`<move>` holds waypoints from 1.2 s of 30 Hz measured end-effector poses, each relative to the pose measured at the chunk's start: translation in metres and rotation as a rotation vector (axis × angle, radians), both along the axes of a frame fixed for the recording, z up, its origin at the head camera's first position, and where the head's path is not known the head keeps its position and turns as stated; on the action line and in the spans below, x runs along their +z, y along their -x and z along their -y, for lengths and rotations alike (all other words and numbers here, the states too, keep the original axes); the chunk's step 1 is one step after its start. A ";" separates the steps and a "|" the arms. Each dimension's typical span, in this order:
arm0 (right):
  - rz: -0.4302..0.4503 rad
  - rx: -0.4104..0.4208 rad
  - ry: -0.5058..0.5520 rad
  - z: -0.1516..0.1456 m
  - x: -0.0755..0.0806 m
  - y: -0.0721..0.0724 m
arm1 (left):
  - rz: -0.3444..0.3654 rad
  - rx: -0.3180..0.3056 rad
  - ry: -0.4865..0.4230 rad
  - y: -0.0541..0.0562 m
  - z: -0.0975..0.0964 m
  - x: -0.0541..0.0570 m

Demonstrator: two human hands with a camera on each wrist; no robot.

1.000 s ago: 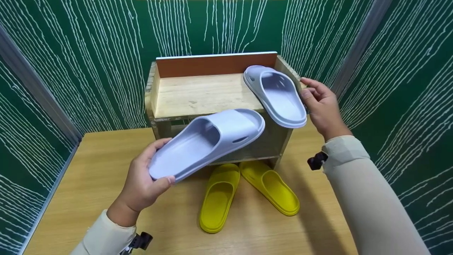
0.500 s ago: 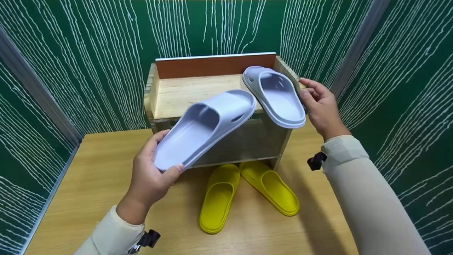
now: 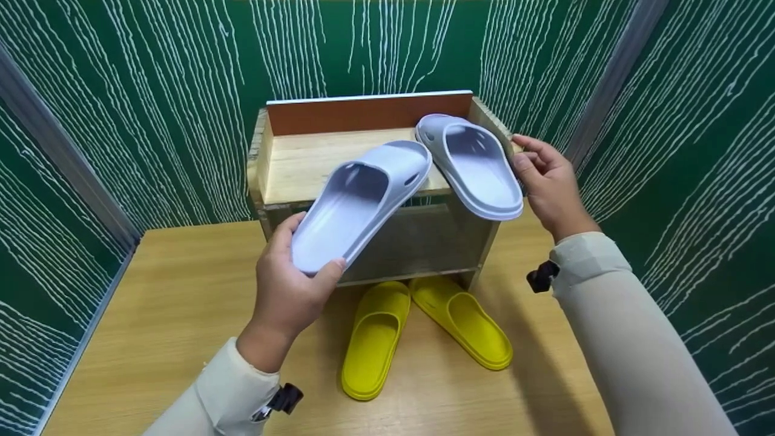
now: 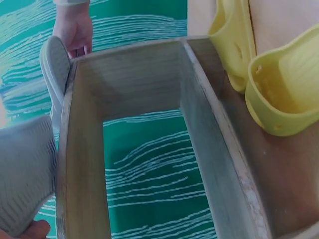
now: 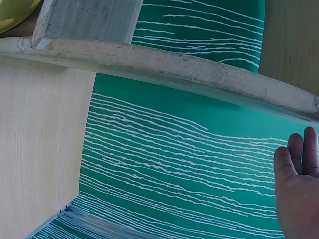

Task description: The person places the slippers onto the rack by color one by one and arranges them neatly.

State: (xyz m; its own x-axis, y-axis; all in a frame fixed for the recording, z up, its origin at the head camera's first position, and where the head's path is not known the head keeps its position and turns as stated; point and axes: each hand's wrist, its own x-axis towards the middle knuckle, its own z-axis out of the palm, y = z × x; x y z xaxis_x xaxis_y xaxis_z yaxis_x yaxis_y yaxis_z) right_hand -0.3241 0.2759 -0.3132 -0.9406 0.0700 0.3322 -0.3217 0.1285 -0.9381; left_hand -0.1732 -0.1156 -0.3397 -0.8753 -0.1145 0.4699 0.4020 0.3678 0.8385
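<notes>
In the head view my left hand (image 3: 293, 284) grips the heel end of a pale lavender slipper (image 3: 363, 200), thumb on one edge and fingers on the other. The slipper is tilted, its toe above the front of the wooden shelf unit's top board (image 3: 303, 169). The matching slipper (image 3: 478, 157) lies at the right end of that board, heel overhanging the front. Beside it, my right hand (image 3: 551, 181) is at the unit's right side panel (image 3: 493, 118), fingertips touching or very near the edge. In the right wrist view its fingers (image 5: 295, 149) look fairly straight.
Two yellow slippers (image 3: 375, 339) lie on the wooden tabletop (image 3: 181, 290), toes near or under the shelf unit's lower board (image 3: 418, 277). Green walls (image 3: 375, 48) with white drip lines enclose the back and sides.
My left hand has carried its slipper up and to the right, bringing the toe over the top board and close to the other slipper. My right hand has stayed in place.
</notes>
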 end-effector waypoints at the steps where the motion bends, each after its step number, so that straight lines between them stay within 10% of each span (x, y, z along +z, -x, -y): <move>1: 0.001 -0.001 -0.003 0.000 0.000 0.000 | 0.003 0.010 0.005 0.001 -0.003 0.001; 14: -0.009 -0.032 -0.065 0.000 -0.002 0.000 | 0.143 0.122 0.106 0.014 -0.027 0.013; 36: -0.011 -0.046 -0.092 0.000 -0.002 0.001 | 0.114 0.116 0.056 0.031 -0.053 0.017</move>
State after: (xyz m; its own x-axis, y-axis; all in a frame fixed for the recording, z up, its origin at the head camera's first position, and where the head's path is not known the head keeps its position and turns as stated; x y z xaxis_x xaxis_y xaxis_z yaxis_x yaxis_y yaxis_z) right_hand -0.3250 0.2758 -0.3152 -0.9336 0.0814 0.3491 -0.3234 0.2287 -0.9182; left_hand -0.2037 -0.0624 -0.3229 -0.9058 -0.1946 0.3763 0.2571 0.4536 0.8533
